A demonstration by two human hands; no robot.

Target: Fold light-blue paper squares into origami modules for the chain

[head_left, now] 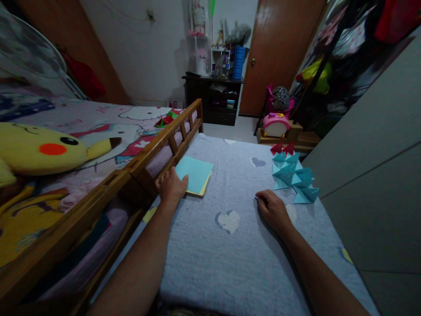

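Note:
My left hand (171,186) rests on the near corner of a stack of square paper sheets (195,173), light blue on top with yellow beneath; its fingers lie curled at the stack's edge and the thumb touches the paper. My right hand (272,208) lies on the grey blanket (226,254), fingers curled under with nothing visible in them. Just beyond the right hand sits a cluster of folded teal paper pieces (294,177), with two red folded pieces (283,148) at its far end.
A wooden bed rail (144,162) runs along the left, with a yellow plush toy (42,149) on the bed behind it. A grey wall panel (371,175) stands on the right. A dark shelf unit (213,98), a brown door (279,52) and a pink toy (276,123) are further back.

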